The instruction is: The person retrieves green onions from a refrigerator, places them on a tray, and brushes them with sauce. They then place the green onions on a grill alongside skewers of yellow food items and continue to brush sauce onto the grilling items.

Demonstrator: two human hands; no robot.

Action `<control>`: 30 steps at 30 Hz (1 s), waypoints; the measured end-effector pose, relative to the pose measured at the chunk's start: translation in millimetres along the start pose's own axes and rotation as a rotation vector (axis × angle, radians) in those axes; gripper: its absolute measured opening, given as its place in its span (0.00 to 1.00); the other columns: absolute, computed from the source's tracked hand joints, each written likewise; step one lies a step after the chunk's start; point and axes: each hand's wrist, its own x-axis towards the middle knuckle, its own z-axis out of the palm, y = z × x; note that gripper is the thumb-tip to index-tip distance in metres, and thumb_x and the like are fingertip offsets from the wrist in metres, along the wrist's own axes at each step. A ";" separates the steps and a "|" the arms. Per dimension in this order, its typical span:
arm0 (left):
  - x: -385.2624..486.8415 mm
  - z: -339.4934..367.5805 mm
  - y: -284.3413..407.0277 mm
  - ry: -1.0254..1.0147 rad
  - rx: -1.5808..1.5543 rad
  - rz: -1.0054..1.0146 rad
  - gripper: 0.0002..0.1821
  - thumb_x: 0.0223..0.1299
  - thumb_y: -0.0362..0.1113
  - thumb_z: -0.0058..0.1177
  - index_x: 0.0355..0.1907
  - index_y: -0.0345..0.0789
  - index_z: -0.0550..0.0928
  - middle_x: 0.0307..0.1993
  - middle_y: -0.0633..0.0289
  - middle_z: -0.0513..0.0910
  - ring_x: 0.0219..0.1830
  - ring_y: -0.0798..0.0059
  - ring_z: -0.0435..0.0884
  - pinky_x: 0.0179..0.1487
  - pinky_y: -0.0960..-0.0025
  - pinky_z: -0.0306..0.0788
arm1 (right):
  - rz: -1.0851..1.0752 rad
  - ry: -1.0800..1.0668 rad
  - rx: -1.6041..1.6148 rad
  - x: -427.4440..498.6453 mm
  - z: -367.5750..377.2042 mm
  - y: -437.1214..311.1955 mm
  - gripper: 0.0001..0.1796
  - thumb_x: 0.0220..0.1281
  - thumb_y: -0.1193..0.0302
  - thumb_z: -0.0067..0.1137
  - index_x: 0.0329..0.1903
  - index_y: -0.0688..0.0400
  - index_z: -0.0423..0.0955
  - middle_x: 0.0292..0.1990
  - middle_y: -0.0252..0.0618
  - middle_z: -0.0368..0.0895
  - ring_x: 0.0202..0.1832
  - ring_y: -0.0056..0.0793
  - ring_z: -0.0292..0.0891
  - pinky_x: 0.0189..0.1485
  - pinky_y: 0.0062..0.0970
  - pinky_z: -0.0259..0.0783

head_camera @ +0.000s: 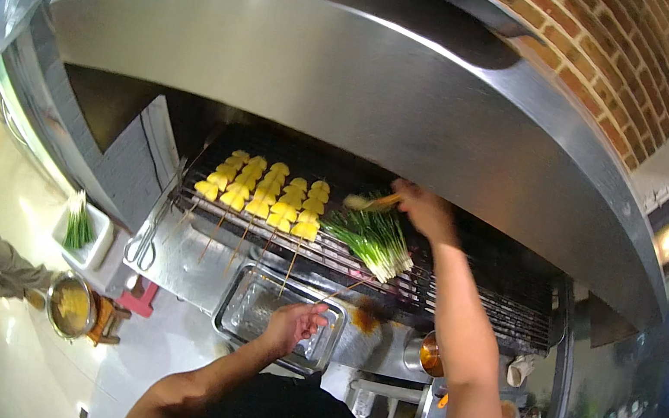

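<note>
My right hand [425, 209] grips a basting brush [373, 202] by its handle, its head over the leafy end of skewered Chinese chives [372, 241] on the grill grate [490, 306]. Near the front edge my left hand [296, 329] is at the end of a thin wooden skewer [342, 292] that runs up to the chives; its hold looks like a pinch. Left of the chives, several skewers of sliced yellow food [264, 195], perhaps potato, lie side by side with their sticks pointing toward me. Glowing coals show under the bars.
Below the grill stand a metal tray [223, 316] and a metal pot of reddish sauce [431, 355]. Scissors [141, 249] lie at the left. Further left are a white tub [100, 241] of chives and a person's arm [15, 257] by a bowl [72, 305]. A steel hood [330, 70] hangs above.
</note>
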 end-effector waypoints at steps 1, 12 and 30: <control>-0.7 -0.8 -1.5 -0.005 -0.019 -0.004 0.19 0.64 0.44 0.49 0.51 0.33 0.80 0.34 0.62 0.84 0.30 0.80 0.75 0.37 0.76 0.67 | 0.100 0.127 0.071 8.0 -8.8 12.1 0.21 0.64 0.57 0.57 0.42 0.66 0.78 0.34 0.46 0.82 0.28 0.34 0.78 0.39 0.35 0.73; -0.6 -6.9 -2.2 -0.059 -0.017 0.005 0.19 0.64 0.45 0.50 0.52 0.37 0.82 0.35 0.64 0.84 0.31 0.81 0.74 0.39 0.76 0.65 | -0.244 0.421 -0.343 9.9 41.4 100.9 0.21 0.63 0.55 0.57 0.30 0.64 0.78 0.21 0.46 0.80 0.25 0.42 0.79 0.33 0.40 0.71; -4.5 -1.8 -2.0 -0.051 -0.021 0.014 0.21 0.65 0.45 0.48 0.52 0.32 0.80 0.34 0.62 0.85 0.28 0.82 0.72 0.34 0.77 0.62 | -0.226 0.162 -0.193 -8.4 13.4 59.0 0.17 0.65 0.61 0.57 0.31 0.64 0.78 0.19 0.43 0.77 0.22 0.33 0.74 0.30 0.33 0.68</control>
